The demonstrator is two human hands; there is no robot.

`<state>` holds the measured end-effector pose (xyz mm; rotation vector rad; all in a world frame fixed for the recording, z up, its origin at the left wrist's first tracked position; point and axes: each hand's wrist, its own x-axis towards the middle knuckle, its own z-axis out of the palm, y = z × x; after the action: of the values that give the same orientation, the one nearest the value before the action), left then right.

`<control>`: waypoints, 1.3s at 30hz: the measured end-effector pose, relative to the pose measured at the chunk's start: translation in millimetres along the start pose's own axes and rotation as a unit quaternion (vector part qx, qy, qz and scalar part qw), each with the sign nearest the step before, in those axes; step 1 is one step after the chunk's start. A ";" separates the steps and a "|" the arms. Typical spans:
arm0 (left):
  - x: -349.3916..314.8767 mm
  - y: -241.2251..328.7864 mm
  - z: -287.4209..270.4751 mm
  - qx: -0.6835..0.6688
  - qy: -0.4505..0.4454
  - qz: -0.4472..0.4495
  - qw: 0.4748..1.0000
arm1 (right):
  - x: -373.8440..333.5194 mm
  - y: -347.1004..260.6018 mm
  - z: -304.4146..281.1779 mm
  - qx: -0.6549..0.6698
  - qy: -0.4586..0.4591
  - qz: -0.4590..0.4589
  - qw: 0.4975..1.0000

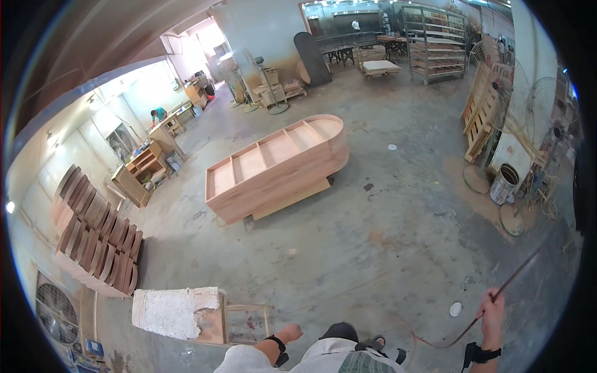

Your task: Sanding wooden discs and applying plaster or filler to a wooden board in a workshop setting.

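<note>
A thin brown hose (507,283) was held in the right hand (491,311), whose fingers were closed around it. From that grip the hose ran up and to the right toward the frame edge, and the other way it curved down and left in a loop over the concrete floor (373,248), ending near the person's legs. A dark strap sat on the right wrist.

The left hand (291,332) hung beside the left thigh, well apart from the hose; whether its fingers were open or curled could not be told, and it held nothing visible. Just left of that hand stood a small wooden frame stand (239,323) carrying a white, rough block (171,311).

A small white disc (456,309) lay on the floor just left of the right hand. Farther ahead of both hands stood a long wooden cabinet carcass (277,165) with one rounded end, lying on its back. Curved wooden panels (93,233) were stacked well to the left. A metal bucket (505,183) stood far ahead of the right hand.
</note>
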<state>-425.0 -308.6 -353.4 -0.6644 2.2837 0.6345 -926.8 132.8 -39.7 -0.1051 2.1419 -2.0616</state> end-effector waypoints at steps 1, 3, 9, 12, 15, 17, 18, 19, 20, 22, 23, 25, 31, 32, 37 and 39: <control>10.4 21.3 -18.3 -0.059 0.030 -0.044 0.997 | 19.6 14.4 -8.9 -0.009 -0.035 0.000 0.999; 35.0 76.1 -64.9 -0.086 0.045 -0.048 0.994 | 66.9 24.5 -15.1 -0.021 -0.063 0.002 0.998; 164.7 101.9 -95.7 0.036 0.044 0.084 0.995 | 220.8 -8.1 11.8 0.241 0.129 -0.007 0.962; 247.9 107.7 -140.4 0.058 0.008 0.103 0.993 | 300.5 41.5 48.6 0.084 0.164 0.011 0.983; 335.1 108.9 -209.7 -0.047 -0.056 -0.001 0.997 | 372.5 71.2 98.9 -0.088 -0.009 0.064 0.994; 379.2 94.9 -256.6 -0.084 -0.036 -0.055 0.994 | 419.4 76.6 146.7 -0.397 -0.041 -0.092 0.912; 394.3 85.0 -275.9 -0.066 0.038 -0.050 0.996 | 447.2 58.2 182.3 -0.392 -0.063 -0.096 0.913; 419.5 107.1 -320.4 -0.206 0.082 -0.083 0.972 | 463.3 29.6 204.0 -0.464 -0.139 -0.062 0.873; 441.2 142.4 -389.1 -0.335 0.115 -0.111 0.929 | 474.8 10.9 212.7 -0.528 -0.204 -0.017 0.824; 456.7 160.4 -466.1 -0.409 0.162 -0.103 0.892 | 516.6 31.7 239.3 -0.561 -0.290 -0.001 0.776; 460.7 170.0 -502.0 -0.408 0.159 -0.106 0.893 | 537.4 50.0 250.0 -0.591 -0.368 0.012 0.718; 467.5 184.0 -562.6 -0.459 0.186 -0.087 0.864 | 575.7 75.4 271.0 -0.559 -0.361 0.054 0.744; 524.1 127.7 -548.3 -0.450 0.211 -0.226 0.838 | 707.9 175.3 329.3 -0.454 -0.295 0.128 0.831; 534.3 128.6 -556.5 -0.430 0.179 -0.254 0.848 | 735.2 191.7 341.1 -0.407 -0.280 0.189 0.848; 592.0 131.3 -579.0 -0.485 0.049 -0.365 0.793 | 888.4 223.8 439.6 -0.251 -0.182 0.358 0.881; 624.2 146.6 -625.3 -0.326 -0.007 -0.234 0.916 | 955.5 227.3 470.8 -0.237 -0.112 0.383 0.886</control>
<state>-1206.0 -746.9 -345.0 -1.4554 1.7643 1.1537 -1772.8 -479.5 -349.2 0.3696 2.0232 -1.0214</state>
